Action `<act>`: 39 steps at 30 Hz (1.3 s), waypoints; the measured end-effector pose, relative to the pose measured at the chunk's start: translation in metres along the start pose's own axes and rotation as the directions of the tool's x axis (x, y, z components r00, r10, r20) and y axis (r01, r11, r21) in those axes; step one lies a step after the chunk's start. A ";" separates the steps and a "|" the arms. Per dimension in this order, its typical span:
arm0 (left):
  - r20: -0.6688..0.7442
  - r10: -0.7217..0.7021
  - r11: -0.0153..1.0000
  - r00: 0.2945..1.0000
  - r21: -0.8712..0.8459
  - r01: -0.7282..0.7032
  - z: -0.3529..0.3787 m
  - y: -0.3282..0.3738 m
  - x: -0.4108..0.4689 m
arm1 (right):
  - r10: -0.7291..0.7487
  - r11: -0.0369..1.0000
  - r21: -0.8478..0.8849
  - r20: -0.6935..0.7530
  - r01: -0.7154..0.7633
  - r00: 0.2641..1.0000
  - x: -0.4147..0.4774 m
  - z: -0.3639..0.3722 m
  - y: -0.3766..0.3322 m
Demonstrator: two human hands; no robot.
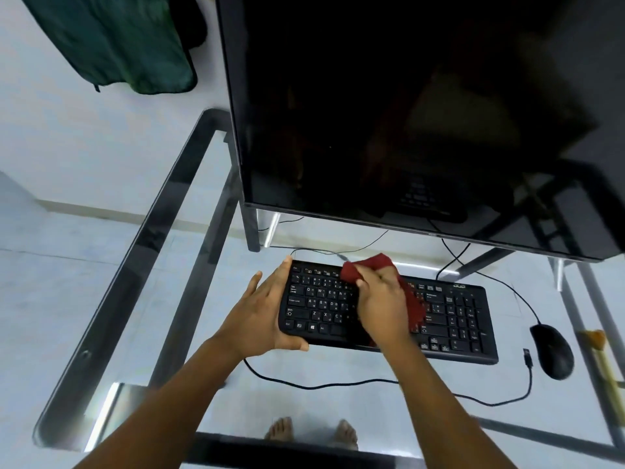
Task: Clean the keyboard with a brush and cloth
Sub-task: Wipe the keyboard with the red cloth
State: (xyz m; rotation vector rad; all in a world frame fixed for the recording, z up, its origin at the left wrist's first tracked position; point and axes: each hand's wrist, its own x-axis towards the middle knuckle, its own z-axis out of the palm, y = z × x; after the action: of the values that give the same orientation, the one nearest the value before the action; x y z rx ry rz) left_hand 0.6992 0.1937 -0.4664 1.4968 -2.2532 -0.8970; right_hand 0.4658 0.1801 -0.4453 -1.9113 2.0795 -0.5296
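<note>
Counted: one keyboard (456,319), one red cloth (368,264), one mouse (553,350), one brush (603,363), one monitor (406,113), two hands (260,316) (382,309), two feet (279,429) (345,433).

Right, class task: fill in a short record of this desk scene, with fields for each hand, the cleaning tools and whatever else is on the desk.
Left hand: left hand holds the left end of the black computer keyboard
Right hand: right hand grips a crumpled dark red cloth on the upper key rows
Brush: wooden-handled brush lies at the far right, untouched
Surface: glass desk with metal frame
Also there: black mouse right of the keyboard; black monitor behind it, screen dark
</note>
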 end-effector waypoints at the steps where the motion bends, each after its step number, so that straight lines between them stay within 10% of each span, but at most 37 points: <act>1: 0.003 -0.002 1.000 1.000 -0.002 0.002 0.001 0.000 0.000 | -0.041 0.999 0.012 0.023 0.040 0.999 0.001 0.010 -0.016; 6: -0.008 -0.010 0.999 1.000 -0.036 0.009 -0.001 0.000 -0.001 | -0.296 0.954 0.097 0.192 0.282 0.936 -0.002 0.037 -0.077; 12: -0.013 0.001 0.999 1.000 -0.035 -0.002 -0.002 0.001 -0.002 | -0.162 0.986 0.048 0.121 0.157 0.979 0.001 0.020 -0.042; 17: -0.022 0.011 0.999 1.000 -0.039 -0.012 0.000 0.000 -0.003 | -0.492 0.870 0.202 0.409 0.449 0.769 -0.033 0.010 -0.056; 22: -0.018 0.002 0.999 1.000 -0.050 -0.003 -0.002 0.001 -0.002 | -0.214 0.973 0.115 0.138 0.199 0.967 0.006 0.007 -0.035; 27: -0.032 0.017 0.999 0.999 -0.035 -0.018 -0.001 0.000 -0.003 | -0.500 0.866 0.225 0.432 0.447 0.751 -0.033 0.003 -0.054; 34: -0.026 0.004 0.998 1.000 -0.055 -0.005 -0.004 0.003 -0.002 | -0.291 0.936 0.255 0.179 0.242 0.940 0.012 0.014 -0.069; 39: -0.025 0.006 0.999 1.000 -0.054 -0.007 -0.001 0.000 -0.003 | -0.500 0.866 0.208 0.355 0.454 0.790 -0.029 0.013 -0.059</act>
State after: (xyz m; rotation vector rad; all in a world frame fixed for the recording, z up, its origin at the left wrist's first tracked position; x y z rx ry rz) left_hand 0.7007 0.1957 -0.4648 1.4684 -2.1975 -0.9250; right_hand 0.5272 0.2045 -0.4322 -2.2540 1.2810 -0.3051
